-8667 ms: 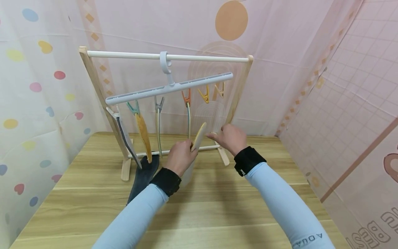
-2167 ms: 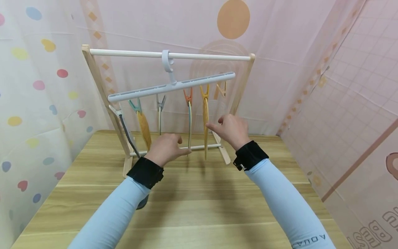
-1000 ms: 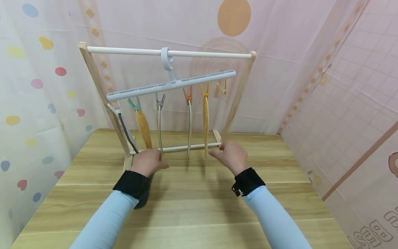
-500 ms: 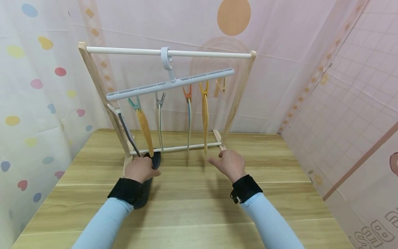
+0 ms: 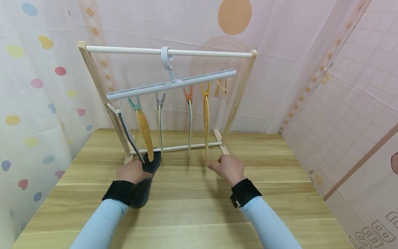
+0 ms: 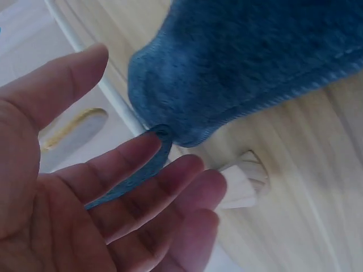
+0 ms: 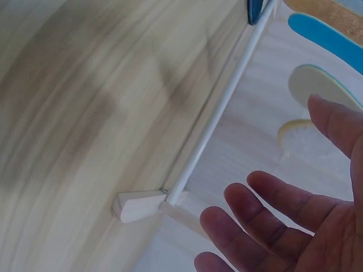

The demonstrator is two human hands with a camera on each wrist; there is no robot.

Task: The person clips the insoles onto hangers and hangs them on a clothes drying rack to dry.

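Observation:
A dark blue insole [image 5: 146, 183] lies flat on the wooden table [image 5: 192, 214], its toe under the rack. My left hand [image 5: 132, 172] rests at its left edge. In the left wrist view the left hand [image 6: 142, 175] has straight fingers, which touch a thin dark strip beside the insole [image 6: 255, 62]. My right hand [image 5: 227, 167] hovers open just above the table, in front of the rack's right foot, holding nothing. The right wrist view shows the right hand [image 7: 272, 226] with spread fingers. A yellow insole [image 5: 206, 119] hangs from a clip.
A wooden rack with a white bar [image 5: 169, 52] carries a grey clip hanger [image 5: 171, 84]. Several insoles hang from it: dark grey [image 5: 127, 135], orange [image 5: 145, 133], beige [image 5: 160, 128] and pale blue [image 5: 189, 128]. One clip [image 5: 221, 86] hangs empty. The rack's lower rail [image 7: 215, 119] runs close behind my hands.
Both hands have dropped from the hanging insoles and drawn back toward me. The left hand has come to the dark blue insole on the table. The yellow insole now hangs clipped.

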